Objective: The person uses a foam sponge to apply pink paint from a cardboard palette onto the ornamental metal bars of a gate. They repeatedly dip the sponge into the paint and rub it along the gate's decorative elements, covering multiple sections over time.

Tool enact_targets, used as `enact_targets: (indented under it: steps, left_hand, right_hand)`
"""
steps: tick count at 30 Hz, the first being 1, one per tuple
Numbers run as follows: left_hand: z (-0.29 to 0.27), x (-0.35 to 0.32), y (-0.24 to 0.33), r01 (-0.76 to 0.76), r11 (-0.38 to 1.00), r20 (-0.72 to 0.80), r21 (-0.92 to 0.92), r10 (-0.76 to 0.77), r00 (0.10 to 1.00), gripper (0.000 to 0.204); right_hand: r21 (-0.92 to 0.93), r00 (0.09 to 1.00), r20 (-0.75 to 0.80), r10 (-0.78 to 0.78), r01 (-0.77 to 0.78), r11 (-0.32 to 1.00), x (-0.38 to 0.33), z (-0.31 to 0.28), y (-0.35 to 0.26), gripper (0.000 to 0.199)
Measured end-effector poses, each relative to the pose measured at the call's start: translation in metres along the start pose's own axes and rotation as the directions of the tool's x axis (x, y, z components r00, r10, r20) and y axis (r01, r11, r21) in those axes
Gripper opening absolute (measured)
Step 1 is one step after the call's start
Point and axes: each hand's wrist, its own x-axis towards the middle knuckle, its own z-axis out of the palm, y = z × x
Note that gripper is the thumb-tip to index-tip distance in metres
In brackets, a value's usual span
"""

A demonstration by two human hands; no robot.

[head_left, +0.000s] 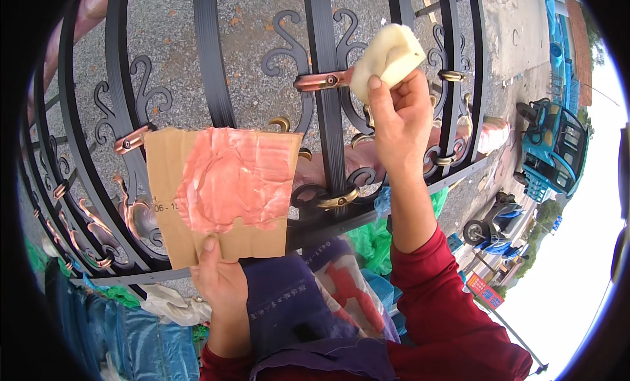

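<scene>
Cardboard palette and sponge at a black iron railing (pixel 216 66).
Left hand (pixel 220 286) pinches pink-smeared cardboard (pixel 220 190), lower centre; right hand (pixel 400 122) grips a pale sponge (pixel 387 53), upper right.

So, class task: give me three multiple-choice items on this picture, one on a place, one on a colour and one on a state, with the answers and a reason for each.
1. Where is the sponge?
A. Pressed to a copper clasp on the black railing
B. Lying on the cardboard
C. Down on the blue sheet

2. What colour is the paint spread on the cardboard piece?
A. Green
B. Pinkish copper
C. White

3. How is the cardboard piece held?
A. Lying flat on the ground
B. Tucked under an arm
C. Gripped at its lower edge by the left hand

Answers:
1 A, the right hand holds the sponge against the copper clasp on the black railing.
2 B, a salmon-pink smear covers its upper part.
3 C, the thumb lies over its lower edge.
</scene>
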Motion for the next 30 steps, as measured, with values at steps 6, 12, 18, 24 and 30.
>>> enact_targets:
  steps: [6, 12, 18, 24, 30]
  left_hand:
    - [0.007, -0.004, -0.010, -0.017, 0.997, -0.029, 0.075, 0.019, 0.999, 0.056]
    - [0.015, -0.008, -0.017, 0.008, 0.999, -0.024, 0.035, -0.007, 1.000, 0.054]
    - [0.016, -0.011, -0.024, -0.006, 0.999, -0.008, 0.052, 0.007, 1.000, 0.056]
    - [0.023, -0.015, -0.030, 0.013, 0.999, -0.001, 0.049, -0.013, 1.000, 0.055]
    - [0.031, -0.019, -0.034, -0.032, 0.998, -0.003, 0.051, 0.032, 0.999, 0.055]
  right_hand:
    - [0.119, 1.000, -0.011, 0.027, -0.026, 0.993, 0.009, -0.007, 0.009, 0.017]
    - [0.172, 0.997, 0.052, 0.063, -0.071, 0.983, 0.008, -0.001, 0.017, 0.019]
    - [0.326, 0.993, 0.007, 0.115, -0.111, 0.939, 0.006, -0.017, 0.013, 0.018]
    - [0.215, 0.996, 0.084, 0.044, -0.061, 0.975, 0.003, -0.010, 0.033, 0.016]
    - [0.403, 0.997, 0.078, -0.023, -0.011, 0.915, 0.003, -0.014, 0.022, 0.019]
